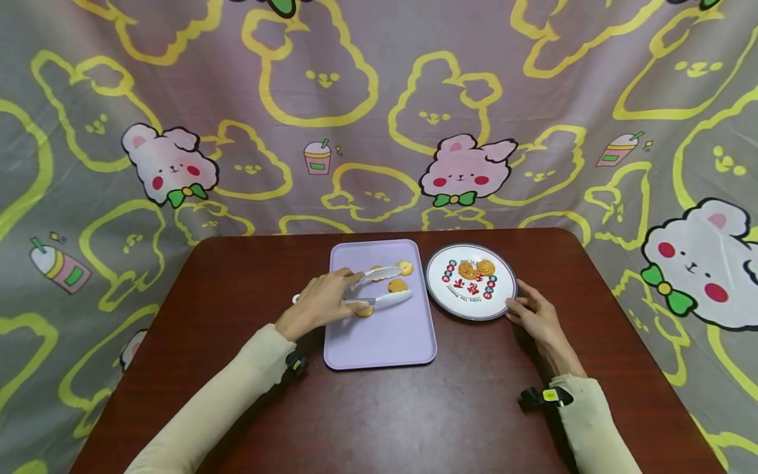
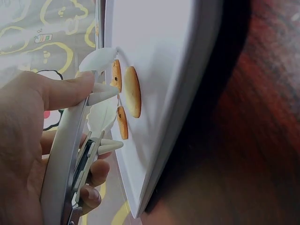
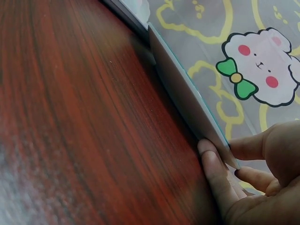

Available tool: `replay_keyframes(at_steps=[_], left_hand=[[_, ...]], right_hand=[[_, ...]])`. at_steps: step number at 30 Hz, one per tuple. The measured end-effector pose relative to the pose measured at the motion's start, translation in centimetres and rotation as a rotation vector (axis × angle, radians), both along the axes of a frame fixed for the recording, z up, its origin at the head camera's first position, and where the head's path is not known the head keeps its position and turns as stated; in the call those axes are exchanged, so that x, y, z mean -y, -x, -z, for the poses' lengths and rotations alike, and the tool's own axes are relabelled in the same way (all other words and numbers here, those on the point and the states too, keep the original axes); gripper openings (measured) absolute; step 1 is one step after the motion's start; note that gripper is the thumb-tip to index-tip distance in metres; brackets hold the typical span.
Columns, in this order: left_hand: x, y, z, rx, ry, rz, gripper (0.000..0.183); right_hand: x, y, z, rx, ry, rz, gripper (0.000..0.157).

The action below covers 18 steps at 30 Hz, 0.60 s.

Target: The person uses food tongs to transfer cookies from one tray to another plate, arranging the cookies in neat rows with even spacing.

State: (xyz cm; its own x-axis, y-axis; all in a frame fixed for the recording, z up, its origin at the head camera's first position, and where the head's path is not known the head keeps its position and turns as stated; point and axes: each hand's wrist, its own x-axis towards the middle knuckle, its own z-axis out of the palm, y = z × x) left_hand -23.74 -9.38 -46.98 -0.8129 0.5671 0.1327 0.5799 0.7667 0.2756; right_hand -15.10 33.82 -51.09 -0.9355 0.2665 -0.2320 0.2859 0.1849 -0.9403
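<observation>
My left hand grips a pair of white-tipped tongs over the lilac tray. The tong arms are spread apart, with a round cookie between their tips. Several cookies lie on the tray, one at its upper right and another under the nearer tong arm. In the left wrist view the thumb presses one side of the tongs and the fingers curl round the other. My right hand pinches the rim of a white plate, which bears two swirled cookies.
Tray and plate stand side by side on a dark red-brown wooden table. A patterned curtain with bunny prints hangs behind the table and down both sides.
</observation>
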Motion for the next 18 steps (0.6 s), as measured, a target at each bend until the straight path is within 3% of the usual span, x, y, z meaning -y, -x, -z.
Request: replay_keyframes(at_steps=[9, 18], left_hand=[[0.42, -0.67, 0.03, 0.043, 0.018, -0.025, 0.074], [0.59, -0.70, 0.30, 0.004, 0.025, -0.010, 0.069]], right_hand=[[0.03, -0.13, 0.11, 0.003, -0.016, -0.001, 0.071], [0.10, -0.16, -0.01, -0.006, 0.001, 0.002, 0.071]])
